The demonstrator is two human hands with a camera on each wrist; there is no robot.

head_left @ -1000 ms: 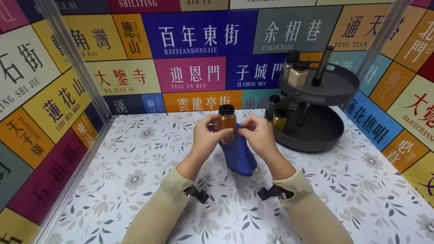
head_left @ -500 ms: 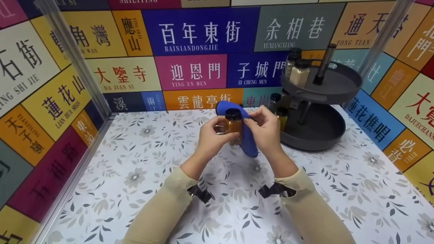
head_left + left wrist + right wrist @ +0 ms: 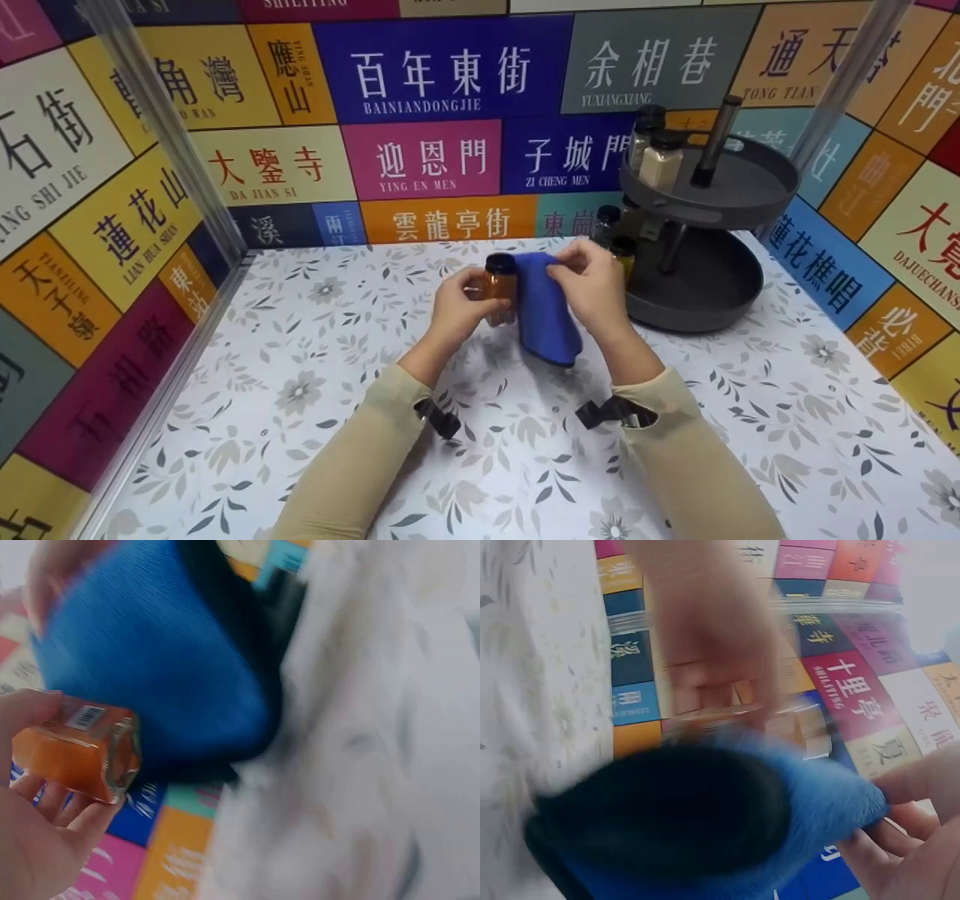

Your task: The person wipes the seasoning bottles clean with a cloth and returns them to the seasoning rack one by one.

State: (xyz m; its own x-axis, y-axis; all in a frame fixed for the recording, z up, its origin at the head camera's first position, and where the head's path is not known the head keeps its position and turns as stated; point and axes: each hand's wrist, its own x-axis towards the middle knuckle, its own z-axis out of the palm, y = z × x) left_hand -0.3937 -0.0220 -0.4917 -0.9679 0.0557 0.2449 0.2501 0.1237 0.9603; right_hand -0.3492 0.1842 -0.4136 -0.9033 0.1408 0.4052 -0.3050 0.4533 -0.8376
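My left hand (image 3: 456, 307) grips a small glass spice jar (image 3: 500, 289) with a black lid and orange-brown contents, held upright above the table. In the left wrist view the jar (image 3: 79, 750) shows a barcode label near its base. My right hand (image 3: 596, 289) pinches the upper edge of a blue cloth (image 3: 547, 311), which hangs down just right of the jar. The right wrist view shows thumb and fingers pinching one corner of the cloth (image 3: 832, 799); its dark-edged fold is blurred there.
A dark grey two-tier round rack (image 3: 694, 300) stands at the back right. Pale-filled jars (image 3: 661, 161) sit on its upper tier, and a yellow-filled jar (image 3: 622, 259) is partly behind my right hand. The table has a floral cover (image 3: 300, 450); sign-patterned walls (image 3: 450, 67) surround it.
The cloth swung up behind the jar, then came away to its right and now hangs down. The jar moved right, then back left. Both hands keep their holds.
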